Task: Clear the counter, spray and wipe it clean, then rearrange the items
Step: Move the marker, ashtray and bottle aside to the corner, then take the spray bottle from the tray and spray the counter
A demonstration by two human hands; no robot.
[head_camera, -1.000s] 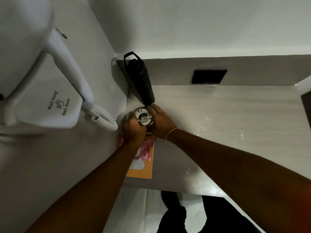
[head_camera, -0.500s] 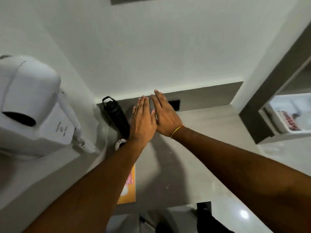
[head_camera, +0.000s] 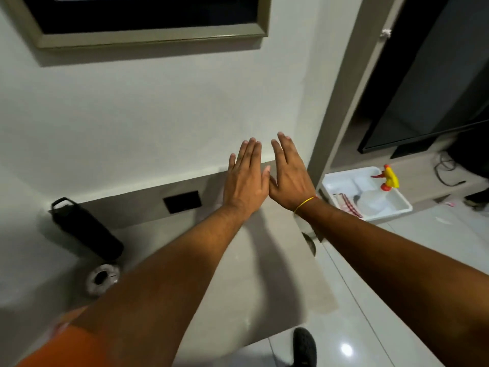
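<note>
My left hand [head_camera: 246, 178] and my right hand [head_camera: 291, 176] are held flat side by side, palms down, fingers extended, above the back of the grey counter [head_camera: 264, 274]; both hold nothing. A black bottle [head_camera: 87, 231] stands at the counter's back left corner. In front of it sits a small round silver item [head_camera: 102, 279]. An orange flat item [head_camera: 71, 337] lies at the counter's left front, mostly hidden by my left arm. At the right, a white tray [head_camera: 397, 210] holds a spray bottle [head_camera: 381, 194] with a yellow and red head and a red checked cloth [head_camera: 346, 203].
A black wall socket [head_camera: 182, 201] sits in the counter's back strip. A framed picture [head_camera: 148, 27] hangs above. To the right stand a grey pillar [head_camera: 344, 102] and a dark screen [head_camera: 436, 75] on a low shelf with cables. A black shoe [head_camera: 304, 348] shows on the tiled floor.
Both hands let go of the silver item beside the bottle, lifted and opened flat. The view swung up and right, bringing the tray and screen into sight.
</note>
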